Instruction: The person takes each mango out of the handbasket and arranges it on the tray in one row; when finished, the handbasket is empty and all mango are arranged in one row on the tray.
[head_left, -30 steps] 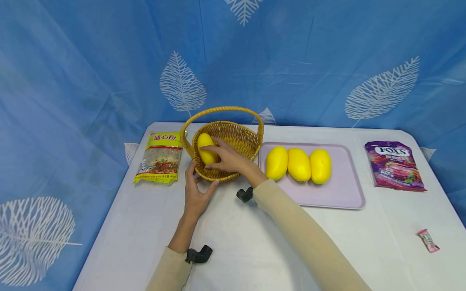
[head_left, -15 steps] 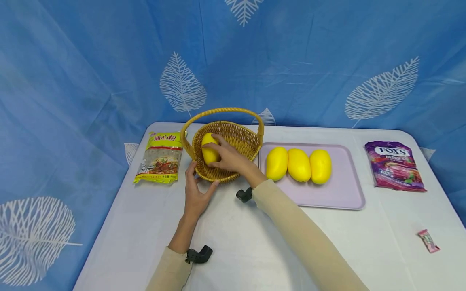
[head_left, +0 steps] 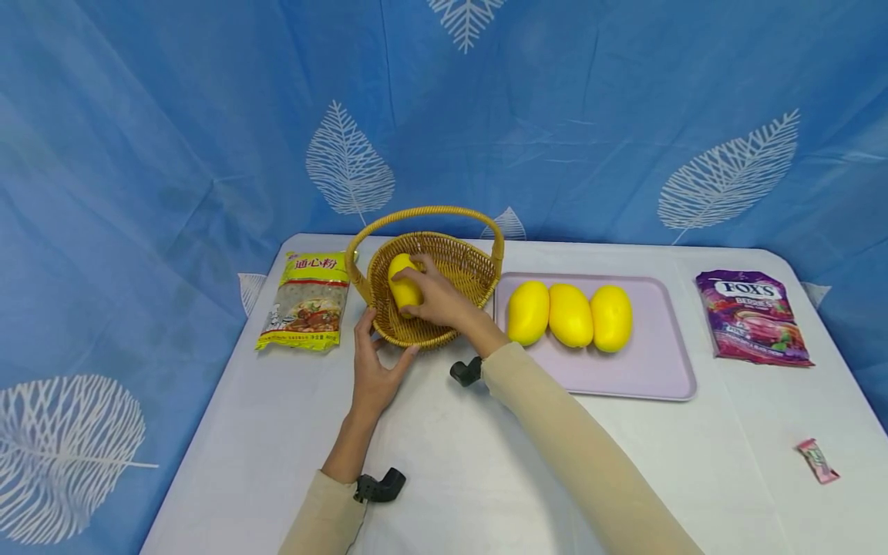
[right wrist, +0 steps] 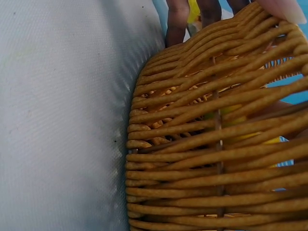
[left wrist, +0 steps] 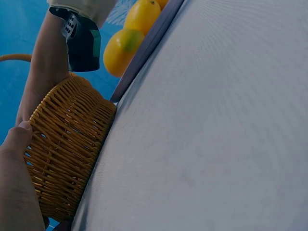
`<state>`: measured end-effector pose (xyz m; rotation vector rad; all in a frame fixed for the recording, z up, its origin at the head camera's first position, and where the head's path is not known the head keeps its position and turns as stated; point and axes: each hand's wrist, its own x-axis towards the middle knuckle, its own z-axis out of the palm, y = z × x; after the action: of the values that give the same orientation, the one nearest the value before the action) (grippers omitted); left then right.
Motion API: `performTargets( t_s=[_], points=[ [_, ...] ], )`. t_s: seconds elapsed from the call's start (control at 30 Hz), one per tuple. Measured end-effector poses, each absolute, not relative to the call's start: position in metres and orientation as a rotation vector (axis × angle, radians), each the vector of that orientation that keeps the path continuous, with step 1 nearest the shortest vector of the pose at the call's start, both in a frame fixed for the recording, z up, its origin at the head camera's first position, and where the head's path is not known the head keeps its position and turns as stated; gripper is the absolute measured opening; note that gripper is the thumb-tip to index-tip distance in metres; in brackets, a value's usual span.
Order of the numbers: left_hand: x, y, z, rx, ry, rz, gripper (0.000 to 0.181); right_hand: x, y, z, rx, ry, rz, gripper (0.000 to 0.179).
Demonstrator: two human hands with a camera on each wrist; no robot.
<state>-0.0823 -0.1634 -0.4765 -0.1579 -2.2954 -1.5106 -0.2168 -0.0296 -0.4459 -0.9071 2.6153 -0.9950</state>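
Note:
A wicker basket (head_left: 458,262) with a tall arched handle stands at the back of the table. Inside it, toward the left, my right hand (head_left: 440,299) grips a yellow mango (head_left: 402,279), thumb on the near side and fingers over its top. My left hand (head_left: 375,376) holds the basket's near left side. In the left wrist view its thumb (left wrist: 21,130) lies on the woven rim. Its fingers (right wrist: 177,19) show past the basket wall in the right wrist view, where the mango is mostly hidden behind the weave.
Right of the basket, a pale purple tray (head_left: 624,378) bears three more mangoes (head_left: 570,314) in a row. A yellow pasta bag (head_left: 305,301) lies to the left. At the right are a purple candy bag (head_left: 755,317) and a small pink wrapped candy (head_left: 819,461).
My right hand has closed round the mango and shifted it a little to the right inside the basket, turning it slightly. The left hand keeps its place on the basket.

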Motion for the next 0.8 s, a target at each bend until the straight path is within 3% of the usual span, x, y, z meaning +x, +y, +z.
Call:
performTargets(
  t_s=[0.8],
  points=[
    [-0.083, -0.163, -0.474, -0.211, -2.275, -1.457, 0.084, -0.198, 0.002, -0.43, -1.037, 2.672, -1.262, 0.046]
  ],
)
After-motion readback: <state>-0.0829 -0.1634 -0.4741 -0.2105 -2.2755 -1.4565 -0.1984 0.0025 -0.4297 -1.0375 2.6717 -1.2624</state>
